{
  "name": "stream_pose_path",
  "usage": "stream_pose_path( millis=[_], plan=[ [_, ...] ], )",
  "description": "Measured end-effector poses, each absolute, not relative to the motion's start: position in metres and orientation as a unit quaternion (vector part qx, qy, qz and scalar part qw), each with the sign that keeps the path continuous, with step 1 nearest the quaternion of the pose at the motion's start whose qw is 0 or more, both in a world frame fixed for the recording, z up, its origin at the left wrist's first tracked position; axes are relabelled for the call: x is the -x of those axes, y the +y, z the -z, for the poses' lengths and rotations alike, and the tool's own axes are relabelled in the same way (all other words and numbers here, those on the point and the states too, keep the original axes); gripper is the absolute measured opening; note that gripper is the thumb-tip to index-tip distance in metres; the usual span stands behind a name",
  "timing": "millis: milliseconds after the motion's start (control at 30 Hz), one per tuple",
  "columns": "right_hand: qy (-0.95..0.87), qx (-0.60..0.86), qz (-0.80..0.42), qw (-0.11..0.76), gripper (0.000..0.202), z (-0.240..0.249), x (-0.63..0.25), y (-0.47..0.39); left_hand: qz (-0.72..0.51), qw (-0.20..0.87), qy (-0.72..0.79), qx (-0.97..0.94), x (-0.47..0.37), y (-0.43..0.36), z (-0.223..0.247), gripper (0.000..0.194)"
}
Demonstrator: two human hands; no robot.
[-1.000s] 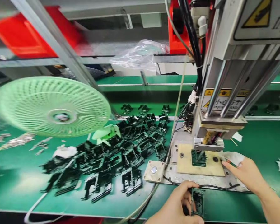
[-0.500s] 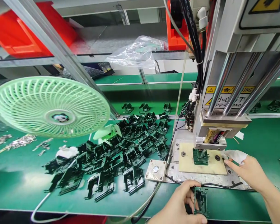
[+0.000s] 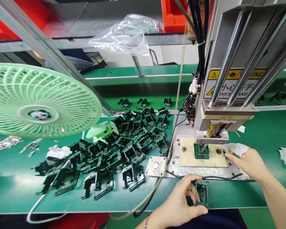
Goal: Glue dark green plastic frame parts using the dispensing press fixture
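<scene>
Grips a dark green part point(image 3: 202, 194) in the left hand point(image 3: 180, 200), in front of the press point(image 3: 228, 109); extends the right hand point(image 3: 252, 163) beside the cream plate point(image 3: 188, 159), with white material point(image 3: 238, 149) on it; cannot tell if pinched or worn; shows another part point(image 3: 201, 152) on the plate and similar parts point(image 3: 132, 156) heaped leftward, near a green fan point(image 3: 45, 86).

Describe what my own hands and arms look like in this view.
Your left hand has bare fingers, with a thin band at the wrist. Your right hand has a loose white covering around a finger; whether cloth or paper, I can't tell. No sleeves show on either visible forearm.
</scene>
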State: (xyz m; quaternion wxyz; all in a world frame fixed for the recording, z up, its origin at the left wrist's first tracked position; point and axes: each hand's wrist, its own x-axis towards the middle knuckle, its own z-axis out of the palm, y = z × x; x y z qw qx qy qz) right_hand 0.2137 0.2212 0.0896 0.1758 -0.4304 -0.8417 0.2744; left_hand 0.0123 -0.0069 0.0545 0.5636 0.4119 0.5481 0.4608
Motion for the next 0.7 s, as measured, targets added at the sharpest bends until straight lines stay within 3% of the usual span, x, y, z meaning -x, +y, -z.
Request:
stream_pose_path(
  millis=[700],
  plan=[
    [-0.831, 0.441, -0.297, 0.165, 0.04, -0.0909, -0.2134, 0.2202, -0.456, 0.558, 0.552, -0.42, -0.0116, -0.0087, -0.0507, 0.077]
  ],
)
